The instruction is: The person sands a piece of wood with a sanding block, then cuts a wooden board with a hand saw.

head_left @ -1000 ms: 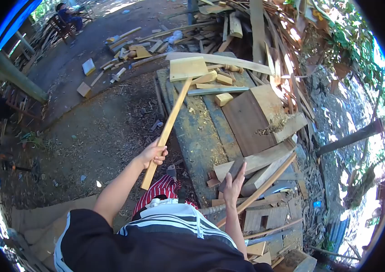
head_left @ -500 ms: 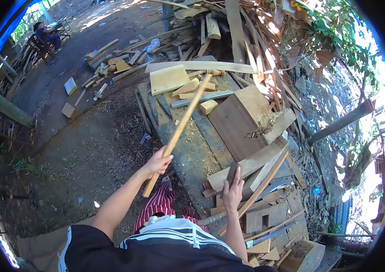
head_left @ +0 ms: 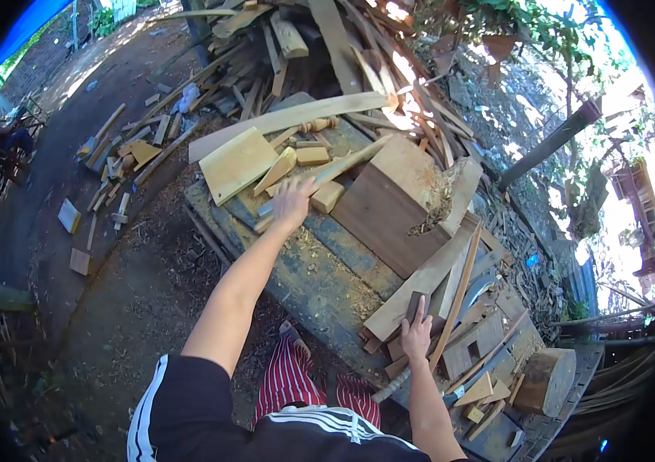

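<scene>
Over the table, left hand covers wooden strip, grip indeterminable; right hand grasps dark block.

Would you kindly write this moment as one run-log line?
left hand: at stick | right hand: holding dark block | bench: pale board, shavings | ground: wood scraps

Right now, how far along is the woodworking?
The spindle looks shaped and the square board looks cut. In hand, the left hand is on a long pale strip; the right hand touches a small dark block. Shavings lie unswept on the bench among loose pieces, but how much work remains I can't tell.
</scene>
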